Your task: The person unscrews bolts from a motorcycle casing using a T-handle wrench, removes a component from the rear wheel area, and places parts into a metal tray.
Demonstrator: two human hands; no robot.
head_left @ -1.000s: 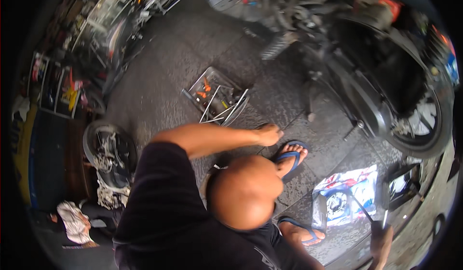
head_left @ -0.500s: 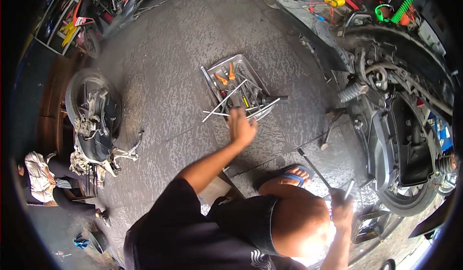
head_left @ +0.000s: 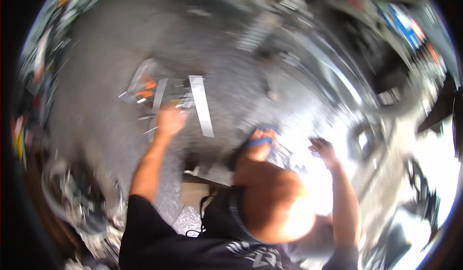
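Everything is smeared by motion. My left hand (head_left: 171,119) reaches over the near side of a metal tray (head_left: 139,79) of tools; its fingers are too blurred to show whether they grip anything. In the tray lie orange-handled pliers (head_left: 146,89) and metal tools that show only as streaks. A wide pale streak (head_left: 200,105), like a shiny metal bar, stands right of that hand. My right hand (head_left: 324,152) is out to the right, beyond my knee, against bright glare. Its fingers look bent, with a dark patch at them that I cannot make out.
A partly stripped motorcycle (head_left: 333,72) fills the upper right. At the lower left are a wheel (head_left: 53,185) and an engine unit (head_left: 91,217). A low wooden seat (head_left: 195,193) is under me. My foot in a blue sandal (head_left: 263,140) stands between my hands.
The view has swung right, so the tray sits further left. My left hand remains at the tray. The long dark rod-like tool earlier in my right hand can no longer be made out.
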